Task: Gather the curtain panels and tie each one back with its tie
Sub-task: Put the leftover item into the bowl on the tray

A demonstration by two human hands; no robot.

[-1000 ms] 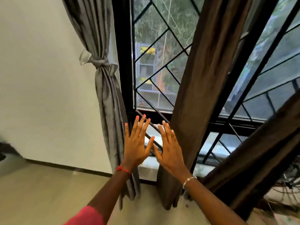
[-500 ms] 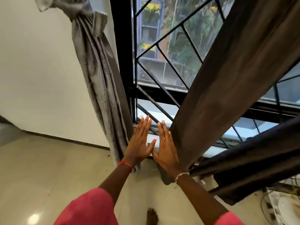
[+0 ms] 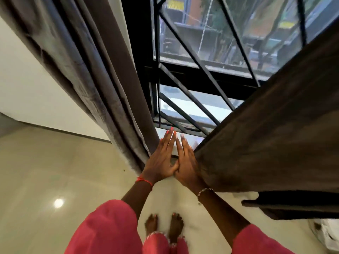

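1. Hand state: the left hand and the right hand lie flat at lower centre of the frame. Fingers are straight and close together, thumbs touch, and neither hand holds anything.
2. Location: the grey curtain panel runs down the left of the frame and ends just beside the left hand. The brown curtain panel fills the right of the frame, with its edge against the right hand (contact probable, not certain).
3. Tie: none is in view.
4. Handling: both panels look soft and limp. The grey one has a sheen and may slip. The brown one appears thicker and heavier.
5. Hold point: bunch the folds first, then encircle the bunch with a whole hand. A pinch on the free edge will likely let folds escape.
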